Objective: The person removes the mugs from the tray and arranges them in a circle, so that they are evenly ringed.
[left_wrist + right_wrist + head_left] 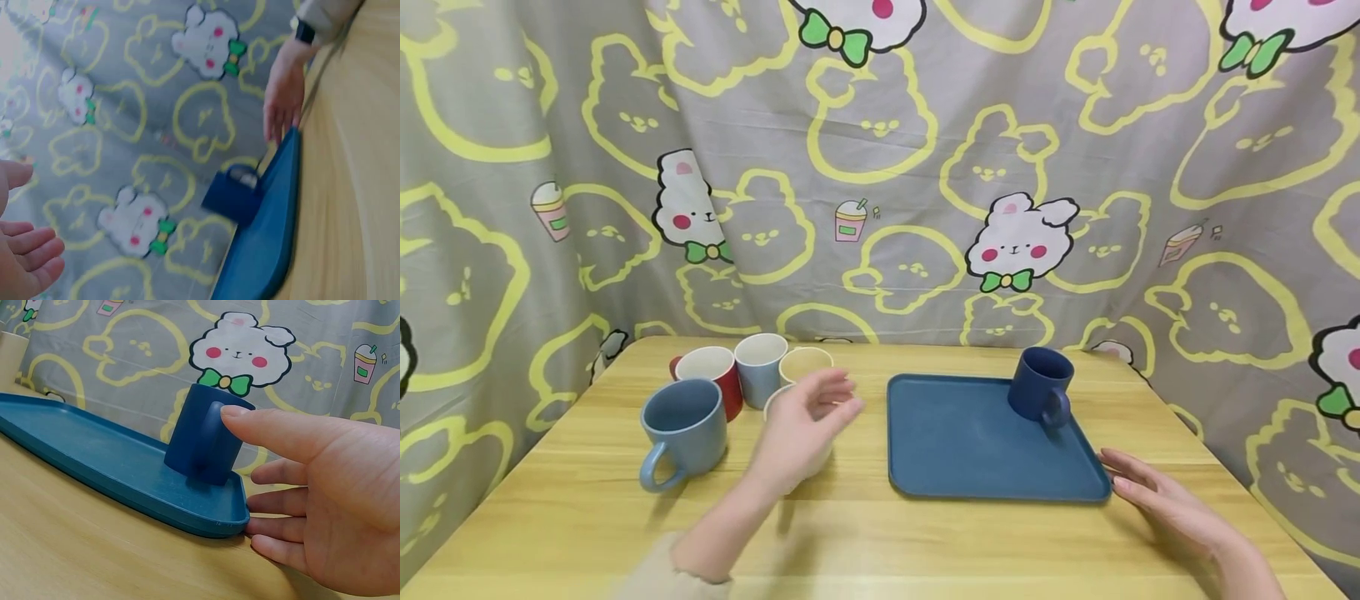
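My left hand (801,425) hovers in front of a pale mug that it mostly hides. Nothing is in its loosely bent fingers (37,244). A dark blue mug (1037,387) stands on the blue tray (970,442), at the back right corner, its handle toward the front right. At the tray's right edge is my right hand (1165,500), fingers extended; in the right wrist view its fingertips (259,506) appear to touch the rim. To the left of my left hand stand a light blue mug (688,433), a red mug (730,387), a grey-blue mug (760,375) and a cream mug (805,364).
The wooden table (880,542) bears all the mugs and the tray. A grey curtain (895,192) with yellow outlines and white bunny prints hangs behind the table and along both sides.
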`<state>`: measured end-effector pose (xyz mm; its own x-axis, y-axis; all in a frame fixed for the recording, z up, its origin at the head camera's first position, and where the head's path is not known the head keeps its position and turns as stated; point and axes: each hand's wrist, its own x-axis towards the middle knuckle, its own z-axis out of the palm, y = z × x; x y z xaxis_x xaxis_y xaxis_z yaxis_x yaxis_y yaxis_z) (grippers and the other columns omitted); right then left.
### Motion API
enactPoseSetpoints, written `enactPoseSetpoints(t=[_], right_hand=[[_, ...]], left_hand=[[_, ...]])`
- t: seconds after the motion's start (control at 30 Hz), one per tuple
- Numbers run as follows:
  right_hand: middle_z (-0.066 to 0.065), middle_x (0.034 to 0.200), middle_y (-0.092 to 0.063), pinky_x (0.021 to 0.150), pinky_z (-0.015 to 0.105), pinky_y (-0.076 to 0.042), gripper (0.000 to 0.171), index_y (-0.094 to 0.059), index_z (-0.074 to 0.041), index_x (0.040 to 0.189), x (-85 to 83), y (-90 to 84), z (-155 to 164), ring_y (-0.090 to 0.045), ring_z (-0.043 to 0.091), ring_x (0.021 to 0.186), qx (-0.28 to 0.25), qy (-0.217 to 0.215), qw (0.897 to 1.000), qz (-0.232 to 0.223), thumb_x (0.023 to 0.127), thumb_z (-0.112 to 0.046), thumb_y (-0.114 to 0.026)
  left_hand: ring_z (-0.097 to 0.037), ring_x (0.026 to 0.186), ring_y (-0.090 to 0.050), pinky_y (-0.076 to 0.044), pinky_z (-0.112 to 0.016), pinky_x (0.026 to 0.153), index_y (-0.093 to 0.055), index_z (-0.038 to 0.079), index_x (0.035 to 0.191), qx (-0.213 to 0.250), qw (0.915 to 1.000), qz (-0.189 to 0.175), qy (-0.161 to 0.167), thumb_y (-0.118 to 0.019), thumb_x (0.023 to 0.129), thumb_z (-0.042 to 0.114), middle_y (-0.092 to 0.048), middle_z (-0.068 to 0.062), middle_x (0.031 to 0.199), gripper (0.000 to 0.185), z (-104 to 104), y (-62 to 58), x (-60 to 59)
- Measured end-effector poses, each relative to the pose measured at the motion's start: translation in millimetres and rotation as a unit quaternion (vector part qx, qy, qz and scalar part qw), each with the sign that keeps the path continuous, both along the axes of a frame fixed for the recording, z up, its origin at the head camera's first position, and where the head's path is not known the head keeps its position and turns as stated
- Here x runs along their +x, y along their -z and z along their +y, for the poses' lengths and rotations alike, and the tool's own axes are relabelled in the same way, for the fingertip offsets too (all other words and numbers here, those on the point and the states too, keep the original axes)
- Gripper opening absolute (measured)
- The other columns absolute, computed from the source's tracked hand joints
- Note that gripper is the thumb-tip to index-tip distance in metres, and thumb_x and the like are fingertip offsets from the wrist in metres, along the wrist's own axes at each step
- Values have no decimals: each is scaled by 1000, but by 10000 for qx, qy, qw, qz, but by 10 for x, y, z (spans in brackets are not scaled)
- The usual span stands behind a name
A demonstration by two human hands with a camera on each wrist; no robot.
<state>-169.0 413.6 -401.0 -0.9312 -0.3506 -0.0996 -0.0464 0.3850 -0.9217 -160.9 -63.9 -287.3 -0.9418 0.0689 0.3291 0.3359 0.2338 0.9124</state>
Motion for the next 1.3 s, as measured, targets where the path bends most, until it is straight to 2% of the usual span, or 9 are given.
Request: enactPoseSetpoints(t=[0.13,0.33,0.43,0.63,0.83,0.9,1.07,1.17,1.3], right_hand=[[-22,129,-40,89,10,-33,56,-11,12,142,-5,-13,-1,-42,-9,114,22,-5,10000,-17,100,-15,-36],[5,142,-34,89,11,-33,54,-14,12,142,-31,-25,-9,-42,-9,114,101,71,9999,48,100,-15,-36],[11,145,-30,89,10,-33,54,-13,13,141,-55,-20,-26,-42,-8,114,74,-49,9999,108,100,-14,-36],[-20,133,-37,89,10,-33,56,-9,13,141,-85,-21,-39,-42,-9,114,-124,-188,9997,-8,101,-14,-36],[19,147,-25,90,11,-34,55,-8,14,141,-58,-25,-5,-43,-7,114,10,-186,9998,-97,101,-14,-33],[21,147,-24,90,11,-34,55,-8,14,141,-56,-24,9,-43,-7,114,4,-188,9998,-110,101,-15,-33],[-6,141,-35,89,10,-33,55,-7,15,141,-45,-4,28,-43,-8,113,-121,-243,9996,-74,101,-14,-33],[-14,135,-34,89,10,-33,55,-7,15,140,-34,15,35,-43,-10,113,-75,-253,9996,-64,101,-13,-33],[8,144,-30,88,11,-35,55,-8,16,140,-10,29,53,-42,-11,111,87,-201,9998,-16,101,-14,-33]], left_hand=[[-23,95,-62,-48,-37,85,-57,-1,118,1,9980,-8,635,-70,84,21,-65,-11,107,43,385,25,-94],[-15,99,-61,-49,-30,83,-57,7,121,-453,9902,-427,1247,-67,85,36,-65,-2,109,48,984,71,-345],[-11,99,-60,-49,-27,80,-58,9,121,-656,9870,-632,1326,-67,84,40,-65,3,106,49,1254,114,-520],[-10,92,-60,-49,-28,77,-63,11,114,-569,9864,-878,1269,-68,83,40,-65,5,98,42,1623,332,-848],[-13,90,-60,-49,-31,78,-63,8,114,-237,9861,-1084,1237,-69,82,39,-65,2,97,45,1878,554,-1079],[-14,92,-60,-49,-32,79,-61,7,117,-224,9857,-1129,1235,-68,83,40,-65,1,99,48,1961,606,-1143],[-14,94,-60,-48,-31,81,-60,7,119,-453,9806,-1336,1362,-68,83,40,-65,0,102,50,2137,722,-1220],[-13,93,-61,-48,-29,81,-60,6,118,-648,9776,-1425,1409,-69,82,38,-65,0,101,49,2245,785,-1211],[-13,91,-62,-49,-28,79,-61,5,115,-566,9776,-1472,1390,-70,81,36,-67,-1,98,47,2409,842,-1156]])
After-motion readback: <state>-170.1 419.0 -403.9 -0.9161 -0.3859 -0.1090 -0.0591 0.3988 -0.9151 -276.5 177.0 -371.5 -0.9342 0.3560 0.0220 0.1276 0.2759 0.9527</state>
